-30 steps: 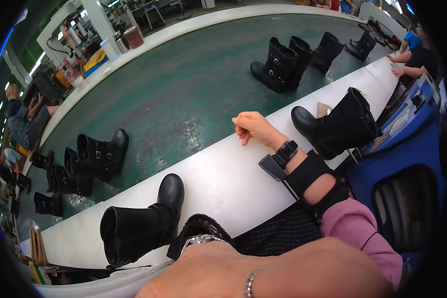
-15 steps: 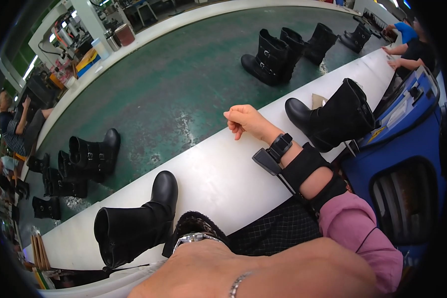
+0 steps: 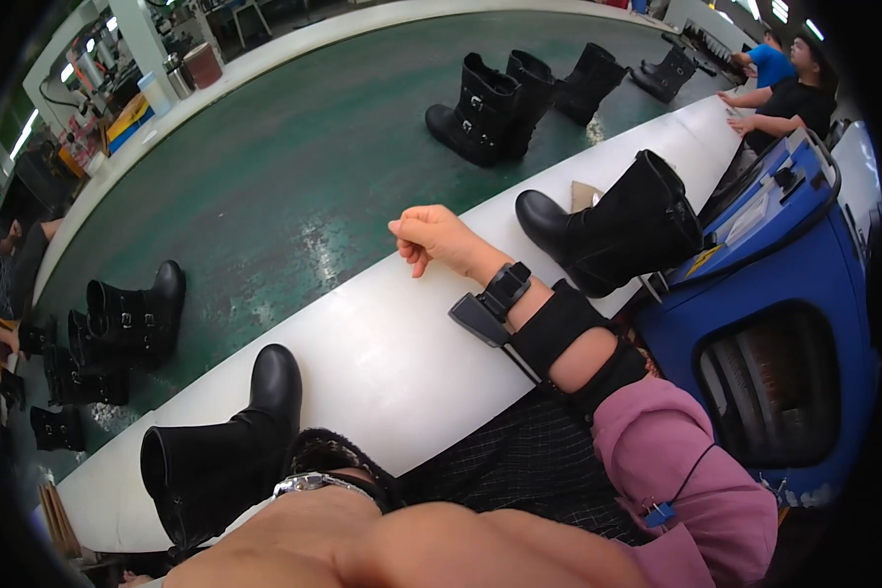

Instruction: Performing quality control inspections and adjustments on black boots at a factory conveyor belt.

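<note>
My right hand hovers over the edge of the white work surface, its fingers curled in and nothing visible in them. Black straps and a small black device are on that forearm, above a pink sleeve. My left arm, wearing a silver watch, ends in the fleece-lined opening of a dark boot; that hand is hidden inside. Left of it a black boot lies tilted on the white surface. Beyond my right forearm rests another black boot, its toe pointing left.
A green conveyor belt carries buckled black boots at the left and more boots at the far right. A blue plastic bin stands at my right. Co-workers are at the far right; another person sits at the left.
The whole view has swung a little to the right, so the scene sits further left. My right hand keeps its curled shape, and my left hand remains inside the boot.
</note>
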`<control>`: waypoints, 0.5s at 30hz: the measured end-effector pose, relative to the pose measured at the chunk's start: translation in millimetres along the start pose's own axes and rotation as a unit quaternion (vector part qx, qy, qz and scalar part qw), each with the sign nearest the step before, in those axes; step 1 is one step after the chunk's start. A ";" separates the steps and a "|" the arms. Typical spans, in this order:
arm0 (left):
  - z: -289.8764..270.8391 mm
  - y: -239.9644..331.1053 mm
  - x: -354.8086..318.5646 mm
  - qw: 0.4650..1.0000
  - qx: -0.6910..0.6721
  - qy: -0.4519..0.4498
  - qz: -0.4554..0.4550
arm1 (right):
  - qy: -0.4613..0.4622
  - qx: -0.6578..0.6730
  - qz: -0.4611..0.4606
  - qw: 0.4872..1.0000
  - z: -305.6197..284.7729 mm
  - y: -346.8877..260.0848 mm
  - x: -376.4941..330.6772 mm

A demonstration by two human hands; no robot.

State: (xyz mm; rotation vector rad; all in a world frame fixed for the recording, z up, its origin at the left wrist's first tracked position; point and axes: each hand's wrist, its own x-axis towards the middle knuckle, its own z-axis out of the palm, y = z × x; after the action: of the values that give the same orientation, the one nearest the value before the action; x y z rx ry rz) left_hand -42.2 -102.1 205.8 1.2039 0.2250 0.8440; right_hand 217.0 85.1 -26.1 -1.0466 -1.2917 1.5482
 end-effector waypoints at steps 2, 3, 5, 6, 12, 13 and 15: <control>-2.6 -3.4 2.7 1.000 -0.006 -0.010 0.011 | 0.000 -0.002 -0.004 1.000 -2.7 0.0 -1.0; -3.6 -4.7 4.1 1.000 -0.008 -0.015 0.017 | 0.004 -0.012 -0.005 1.000 -3.6 -0.9 -1.8; -6.3 -6.1 4.7 0.999 -0.008 -0.022 0.026 | 0.008 0.001 -0.002 1.000 -0.5 0.4 -1.4; -7.3 -6.6 5.0 0.999 -0.007 -0.025 0.031 | 0.002 0.000 -0.004 1.000 0.4 2.1 -1.9; -8.2 -7.6 6.4 0.998 0.000 -0.035 0.044 | -0.010 0.002 0.010 1.000 5.4 3.9 -2.8; -9.2 -5.4 4.6 0.999 0.004 -0.034 0.040 | -0.010 0.004 0.011 1.000 4.2 3.4 -3.5; -12.2 -2.4 0.4 0.999 0.009 -0.030 0.031 | 0.006 -0.012 0.002 1.000 -4.7 2.1 -5.9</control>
State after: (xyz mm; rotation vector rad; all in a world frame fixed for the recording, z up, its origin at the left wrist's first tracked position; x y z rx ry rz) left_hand -47.9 -93.1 199.1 1.2560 0.1473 0.8602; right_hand 223.1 80.6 -28.3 -1.0719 -1.3042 1.5313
